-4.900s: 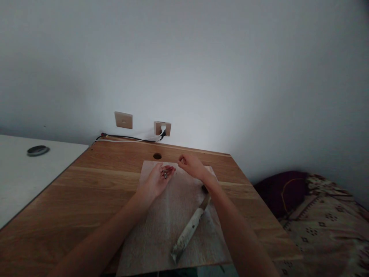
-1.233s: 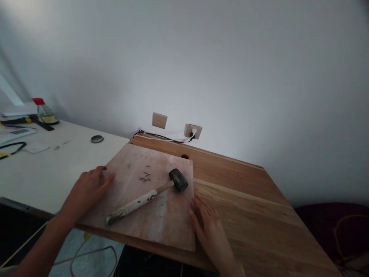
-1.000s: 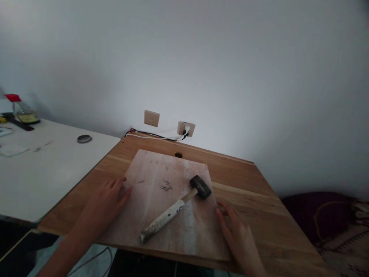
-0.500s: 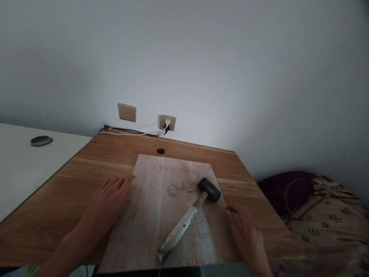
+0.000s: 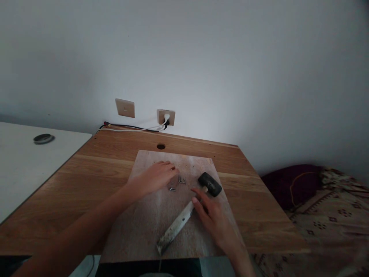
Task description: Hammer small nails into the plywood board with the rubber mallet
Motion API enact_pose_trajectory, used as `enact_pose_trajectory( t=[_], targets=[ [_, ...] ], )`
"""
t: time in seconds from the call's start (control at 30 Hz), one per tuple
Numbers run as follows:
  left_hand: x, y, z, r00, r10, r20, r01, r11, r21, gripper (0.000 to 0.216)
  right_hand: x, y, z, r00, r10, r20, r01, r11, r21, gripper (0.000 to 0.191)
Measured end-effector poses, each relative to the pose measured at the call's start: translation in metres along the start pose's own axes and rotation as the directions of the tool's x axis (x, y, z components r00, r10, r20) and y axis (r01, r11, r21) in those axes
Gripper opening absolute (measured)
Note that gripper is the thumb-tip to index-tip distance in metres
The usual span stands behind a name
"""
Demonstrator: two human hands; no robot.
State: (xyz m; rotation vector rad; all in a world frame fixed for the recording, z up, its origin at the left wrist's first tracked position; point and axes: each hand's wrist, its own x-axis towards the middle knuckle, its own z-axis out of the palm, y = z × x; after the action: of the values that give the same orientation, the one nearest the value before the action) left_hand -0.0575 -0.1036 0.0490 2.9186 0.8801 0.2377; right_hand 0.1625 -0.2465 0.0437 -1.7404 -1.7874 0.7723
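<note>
A rubber mallet with a black head and a worn, white-painted handle lies slantwise on a thin wooden board. Several small silver screws or nails lie loose on the board, left of the mallet head. My left hand reaches over them, palm down with fingers bent; its fingertips are hidden, so any grip on a fastener cannot be made out. My right hand hovers over or beside the upper handle, thumb and forefinger apart, holding nothing. A row of small holes or marks runs along the board's far end.
The board rests on a wooden table with a round cable hole. Cables run along the wall to a socket. A white tabletop with a round dark object adjoins at left; patterned fabric lies at right.
My left hand has moved from the board's left edge to the loose fasteners. My right hand has left the right edge and come in by the mallet handle. The mallet has stayed put.
</note>
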Motion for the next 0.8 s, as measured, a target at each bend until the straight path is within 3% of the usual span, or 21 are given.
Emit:
enact_pose_trajectory(
  t=[0.13, 0.23, 0.3, 0.37, 0.43, 0.47, 0.53, 0.67, 0.8],
  targets=[
    [0.023, -0.004, 0.008, 0.997, -0.081, 0.002, 0.08, 0.988, -0.135, 0.013, 0.011, -0.003, 0.006, 0.999, 0.039, 0.035, -0.041, 0.998, 0.057, 0.046],
    [0.032, -0.005, 0.014, 0.993, -0.117, 0.021, 0.119, 0.959, -0.256, 0.007, 0.007, 0.001, 0.007, 0.994, 0.111, -0.018, -0.105, 0.974, 0.199, 0.041],
    [0.036, -0.004, 0.015, 0.99, -0.134, 0.041, 0.14, 0.942, -0.306, 0.006, -0.002, 0.004, 0.006, 0.978, 0.202, -0.047, -0.164, 0.892, 0.421, 0.037],
    [0.038, -0.002, 0.015, 0.989, -0.137, 0.055, 0.147, 0.933, -0.327, 0.009, -0.011, 0.008, 0.003, 0.955, 0.295, -0.024, -0.208, 0.727, 0.655, 0.038],
    [0.037, 0.002, 0.013, 0.99, -0.127, 0.063, 0.141, 0.937, -0.319, 0.012, -0.018, 0.012, -0.003, 0.944, 0.329, 0.017, -0.224, 0.603, 0.766, 0.041],
    [0.036, 0.004, 0.012, 0.989, -0.13, 0.068, 0.144, 0.943, -0.299, 0.013, -0.019, 0.015, -0.007, 0.946, 0.324, 0.029, -0.229, 0.6, 0.767, 0.041],
    [0.034, 0.01, 0.01, 0.986, -0.149, 0.077, 0.163, 0.959, -0.23, 0.018, -0.018, 0.023, -0.015, 0.955, 0.294, 0.033, -0.236, 0.69, 0.685, 0.038],
    [0.031, 0.02, 0.008, 0.984, -0.157, 0.083, 0.164, 0.983, -0.084, 0.024, -0.005, 0.039, -0.028, 0.97, 0.229, -0.076, -0.185, 0.909, 0.375, 0.026],
    [0.036, 0.019, 0.009, 0.989, -0.105, 0.101, 0.105, 0.994, 0.007, 0.018, 0.004, 0.051, -0.032, 0.963, 0.234, -0.136, -0.201, 0.955, 0.219, 0.024]
  ],
)
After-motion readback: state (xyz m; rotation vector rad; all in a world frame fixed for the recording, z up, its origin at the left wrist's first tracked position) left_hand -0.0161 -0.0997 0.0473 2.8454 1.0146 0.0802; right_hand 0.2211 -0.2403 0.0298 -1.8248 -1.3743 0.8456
